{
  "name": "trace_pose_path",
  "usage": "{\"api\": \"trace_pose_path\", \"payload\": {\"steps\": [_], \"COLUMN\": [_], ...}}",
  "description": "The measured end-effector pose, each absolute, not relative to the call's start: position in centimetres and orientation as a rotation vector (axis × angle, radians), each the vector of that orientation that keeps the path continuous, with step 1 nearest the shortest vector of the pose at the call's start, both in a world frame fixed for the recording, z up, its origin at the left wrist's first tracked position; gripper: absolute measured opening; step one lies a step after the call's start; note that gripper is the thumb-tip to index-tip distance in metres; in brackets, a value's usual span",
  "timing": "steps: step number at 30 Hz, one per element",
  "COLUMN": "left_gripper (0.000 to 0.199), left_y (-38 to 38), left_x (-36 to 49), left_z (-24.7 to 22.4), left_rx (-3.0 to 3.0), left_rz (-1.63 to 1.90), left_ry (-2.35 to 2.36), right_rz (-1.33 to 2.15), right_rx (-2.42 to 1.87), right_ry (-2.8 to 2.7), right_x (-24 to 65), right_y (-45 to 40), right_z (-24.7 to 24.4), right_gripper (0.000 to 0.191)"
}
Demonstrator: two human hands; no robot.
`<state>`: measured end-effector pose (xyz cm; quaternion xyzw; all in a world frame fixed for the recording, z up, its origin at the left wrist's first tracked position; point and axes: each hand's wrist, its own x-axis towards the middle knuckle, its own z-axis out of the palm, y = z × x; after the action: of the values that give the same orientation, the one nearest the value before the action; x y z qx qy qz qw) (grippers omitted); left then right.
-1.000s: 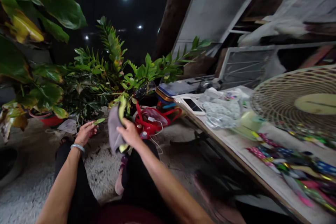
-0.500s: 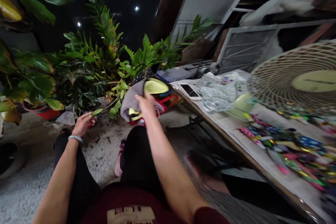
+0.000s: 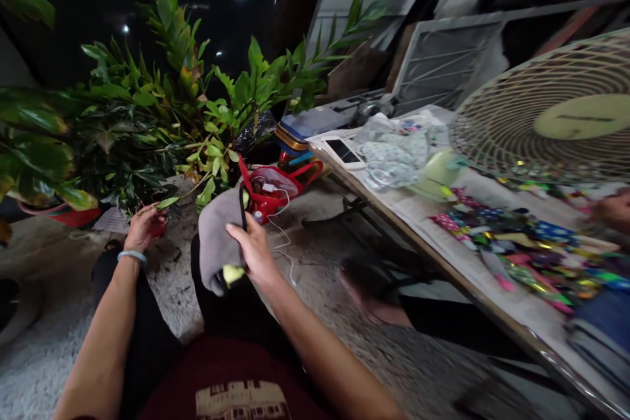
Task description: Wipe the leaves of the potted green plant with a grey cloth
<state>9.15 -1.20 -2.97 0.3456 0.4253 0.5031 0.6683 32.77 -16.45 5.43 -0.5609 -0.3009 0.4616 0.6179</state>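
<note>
My right hand [image 3: 254,251] is closed on a soft grey cloth item [image 3: 216,236] with black edging and a lime-yellow inside; its exact kind does not show. The cloth is folded over and hangs above my right thigh. At the left, my left hand [image 3: 144,226], with a bangle on the wrist, pinches at a thin leafy twig [image 3: 170,202] that reaches out from the potted plants. Just beyond the cloth sits an open red bag [image 3: 288,187], with a white cable [image 3: 284,236] trailing out of it onto the ground.
Leafy plants [image 3: 162,98] fill the left and far side. On the right, a long table [image 3: 394,210] carries a white phone [image 3: 344,152], plastic bags [image 3: 398,151], colourful ribbon pieces [image 3: 522,249] and a fan [image 3: 546,111]. Another person's hand [image 3: 613,216] and foot [image 3: 369,298] show there.
My right hand has drawn the grey cloth back from over the red bag toward my lap, so the bag's opening and the cable show. My left hand still pinches at the twig.
</note>
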Motion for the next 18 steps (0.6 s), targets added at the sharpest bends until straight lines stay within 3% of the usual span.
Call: {"api": "trace_pose_path", "payload": {"steps": [4, 10, 15, 18], "left_gripper": [0.031, 0.026, 0.033, 0.030], "left_y": [-1.2, -1.0, -1.5, -1.7], "left_x": [8.8, 8.2, 9.1, 8.7], "left_z": [-2.9, -2.5, -2.8, -2.9], "left_rx": [0.793, 0.815, 0.817, 0.865], "left_rz": [1.137, 1.097, 1.098, 1.096], "left_ry": [0.998, 1.022, 0.973, 1.008], "right_rz": [1.130, 1.433, 0.954, 0.892], "right_rx": [-1.272, -1.091, -1.310, -1.327], "right_ry": [-0.964, -1.169, -0.856, -0.911], "right_x": [27.2, 25.3, 29.9, 28.1], "right_y": [-13.1, -19.8, -15.9, -12.6], "right_z": [5.1, 4.3, 6.0, 6.3], "right_gripper": [0.032, 0.035, 0.028, 0.022]}}
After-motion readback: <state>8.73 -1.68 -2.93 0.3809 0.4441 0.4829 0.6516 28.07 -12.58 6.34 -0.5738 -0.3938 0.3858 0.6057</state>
